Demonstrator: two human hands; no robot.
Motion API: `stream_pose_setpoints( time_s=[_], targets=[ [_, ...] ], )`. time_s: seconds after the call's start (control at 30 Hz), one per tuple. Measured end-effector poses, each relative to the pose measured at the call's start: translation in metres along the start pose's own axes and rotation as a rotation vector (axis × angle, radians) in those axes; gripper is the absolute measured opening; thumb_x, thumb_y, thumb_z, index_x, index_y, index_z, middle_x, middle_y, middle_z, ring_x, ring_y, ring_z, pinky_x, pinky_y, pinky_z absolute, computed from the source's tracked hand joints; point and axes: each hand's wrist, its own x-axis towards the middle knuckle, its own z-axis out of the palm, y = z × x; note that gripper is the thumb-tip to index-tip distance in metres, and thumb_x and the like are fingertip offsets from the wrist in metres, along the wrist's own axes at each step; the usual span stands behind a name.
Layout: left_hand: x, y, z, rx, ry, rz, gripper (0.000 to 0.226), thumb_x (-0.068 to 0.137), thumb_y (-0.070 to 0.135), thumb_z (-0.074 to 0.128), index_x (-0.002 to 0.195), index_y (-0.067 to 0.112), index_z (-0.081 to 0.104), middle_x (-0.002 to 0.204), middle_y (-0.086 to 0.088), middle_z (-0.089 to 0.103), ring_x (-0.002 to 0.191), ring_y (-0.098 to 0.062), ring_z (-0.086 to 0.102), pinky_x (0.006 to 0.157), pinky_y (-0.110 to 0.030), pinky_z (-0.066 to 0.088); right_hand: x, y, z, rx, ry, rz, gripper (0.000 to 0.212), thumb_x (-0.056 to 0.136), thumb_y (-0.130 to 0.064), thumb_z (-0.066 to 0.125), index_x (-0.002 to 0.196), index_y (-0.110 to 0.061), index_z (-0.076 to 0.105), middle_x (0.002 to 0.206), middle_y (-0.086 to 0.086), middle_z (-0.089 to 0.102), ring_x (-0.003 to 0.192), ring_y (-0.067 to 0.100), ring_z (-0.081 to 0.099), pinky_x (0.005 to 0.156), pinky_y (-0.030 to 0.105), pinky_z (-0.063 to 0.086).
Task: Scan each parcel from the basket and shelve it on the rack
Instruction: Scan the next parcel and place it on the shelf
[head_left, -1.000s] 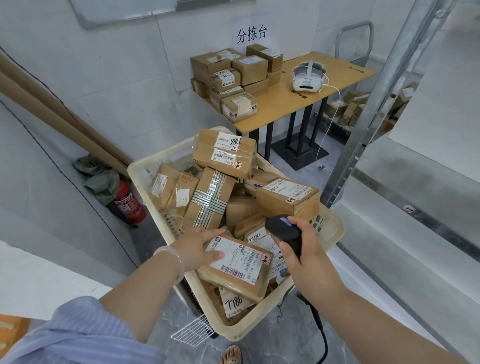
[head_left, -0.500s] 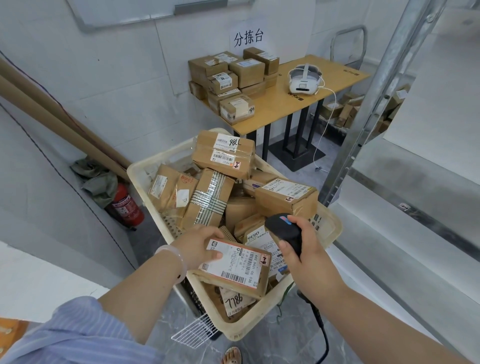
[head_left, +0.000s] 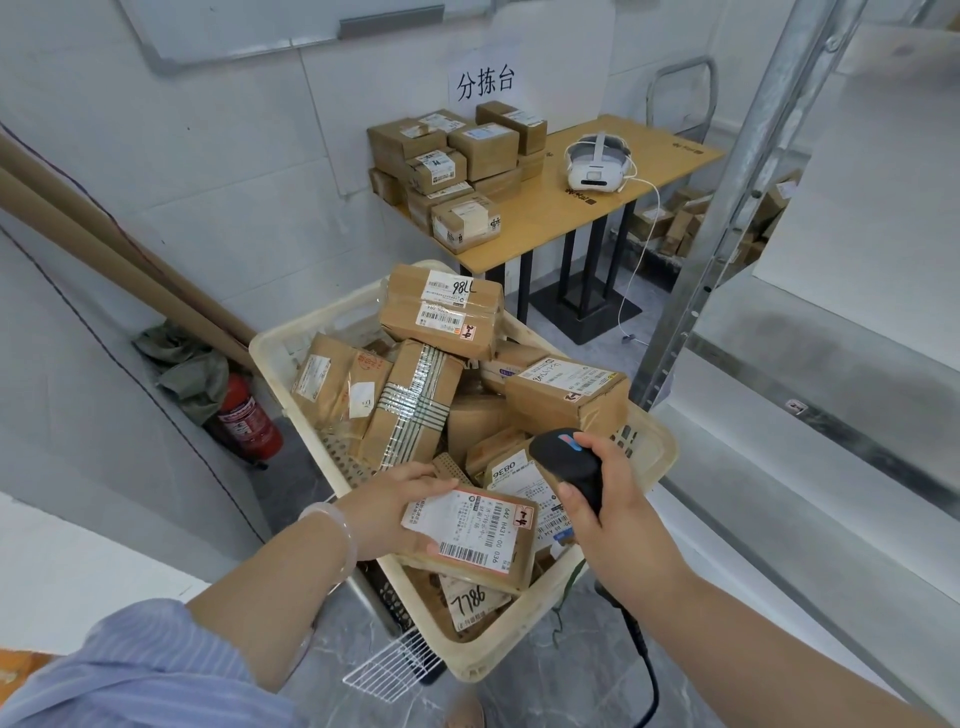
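Here the left hand grips a parcel at lower centre, over the basket; the right hand clasps the scanner. Best to tilt the barcode flat toward the scanner.

We raise the parcel a little off the pile in the basket. A second ago it lies flat among the others under our left hand; now that hand holds it up by its left end. The grip changes too. Earlier our fingers rest loosely on the label's far corner, with the thumb along its left edge. Now the fingers curl over the far edge and the thumb presses the label's near corner, just beside the barcode. The parcel tips as well, so its label faces us a little more squarely.
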Motion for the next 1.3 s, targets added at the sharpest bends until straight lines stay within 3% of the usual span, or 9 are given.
stream_pose_setpoints(
  time_s=[0.2, 0.33, 0.43, 0.67, 0.77, 0.83, 1.03, 1.2, 1.3],
  targets=[
    [0.004, -0.006, 0.006, 0.033, 0.026, 0.011, 0.098, 0.071, 0.038, 0.086, 0.150, 0.051, 0.029, 0.151, 0.020, 0.019, 0.139, -0.006, 0.019, 0.117, -0.029, 0.019, -0.003, -0.002, 0.003, 0.003, 0.005, -0.003, 0.061, 0.098, -0.032, 0.058, 0.113, -0.077, 0.019, 0.122, -0.018, 0.050, 0.099, 0.002, 0.060, 0.066, 0.014, 0.048],
    [0.004, -0.009, 0.007, 0.016, 0.059, 0.020, 0.096, 0.069, 0.036, 0.086, 0.146, 0.055, 0.032, 0.136, 0.031, 0.020, 0.130, -0.001, 0.023, 0.109, -0.021, 0.021, -0.006, -0.003, 0.002, -0.007, 0.006, -0.001, 0.061, 0.098, -0.032, 0.058, 0.113, -0.077, 0.019, 0.123, -0.020, 0.048, 0.100, -0.006, 0.057, 0.064, 0.008, 0.047],
    [0.001, -0.007, 0.001, 0.022, 0.094, 0.048, 0.091, 0.069, 0.039, 0.085, 0.143, 0.058, 0.034, 0.130, 0.035, 0.021, 0.124, 0.002, 0.025, 0.105, -0.018, 0.024, -0.007, -0.003, 0.001, -0.017, 0.011, 0.004, 0.059, 0.098, -0.033, 0.057, 0.114, -0.075, 0.020, 0.124, -0.017, 0.050, 0.097, -0.002, 0.059, 0.064, 0.014, 0.047],
    [-0.018, 0.001, -0.029, 0.165, 0.189, 0.034, 0.090, 0.073, 0.049, 0.080, 0.146, 0.058, 0.027, 0.152, 0.019, 0.018, 0.140, -0.010, 0.018, 0.119, -0.039, 0.024, -0.009, -0.015, -0.005, -0.005, 0.030, -0.006, 0.054, 0.098, -0.034, 0.056, 0.118, -0.072, 0.023, 0.117, -0.025, 0.052, 0.095, -0.006, 0.057, 0.063, 0.014, 0.044],
    [-0.028, 0.007, -0.043, 0.157, 0.281, -0.001, 0.093, 0.072, 0.050, 0.081, 0.145, 0.060, 0.024, 0.154, 0.016, 0.018, 0.143, -0.014, 0.016, 0.120, -0.046, 0.024, -0.010, -0.020, -0.009, -0.006, 0.036, -0.026, 0.053, 0.098, -0.035, 0.055, 0.117, -0.072, 0.023, 0.114, -0.020, 0.054, 0.090, 0.000, 0.059, 0.062, 0.016, 0.042],
    [-0.034, 0.014, -0.051, 0.138, 0.377, -0.025, 0.093, 0.071, 0.049, 0.082, 0.145, 0.060, 0.025, 0.152, 0.016, 0.020, 0.142, -0.015, 0.018, 0.119, -0.047, 0.027, -0.011, -0.025, -0.013, -0.003, 0.048, -0.042, 0.053, 0.098, -0.034, 0.056, 0.116, -0.072, 0.023, 0.112, -0.021, 0.054, 0.089, 0.000, 0.059, 0.063, 0.014, 0.040],
    [-0.027, 0.060, -0.077, 0.199, 0.620, -0.083, 0.094, 0.072, 0.058, 0.078, 0.150, 0.052, 0.025, 0.152, 0.010, 0.024, 0.141, -0.020, 0.023, 0.117, -0.049, 0.029, -0.014, -0.051, -0.036, 0.031, 0.089, -0.086, 0.050, 0.097, -0.036, 0.057, 0.115, -0.072, 0.028, 0.108, -0.051, 0.045, 0.097, -0.013, 0.055, 0.067, 0.015, 0.045],
    [0.000, 0.116, -0.097, 0.159, 0.741, -0.011, 0.094, 0.074, 0.055, 0.079, 0.152, 0.044, 0.028, 0.150, 0.008, 0.027, 0.137, -0.020, 0.024, 0.115, -0.041, 0.031, -0.021, -0.061, -0.065, 0.048, 0.171, -0.105, 0.048, 0.096, -0.037, 0.056, 0.118, -0.071, 0.029, 0.108, -0.038, 0.052, 0.098, -0.005, 0.056, 0.073, 0.021, 0.046],
    [0.019, 0.154, -0.106, 0.206, 0.782, 0.052, 0.094, 0.073, 0.058, 0.077, 0.152, 0.044, 0.027, 0.149, 0.005, 0.027, 0.135, -0.021, 0.025, 0.115, -0.040, 0.030, -0.029, -0.064, -0.086, 0.039, 0.248, -0.101, 0.044, 0.094, -0.044, 0.053, 0.118, -0.072, 0.028, 0.107, -0.039, 0.052, 0.095, -0.011, 0.055, 0.066, 0.012, 0.041]
  ],
)
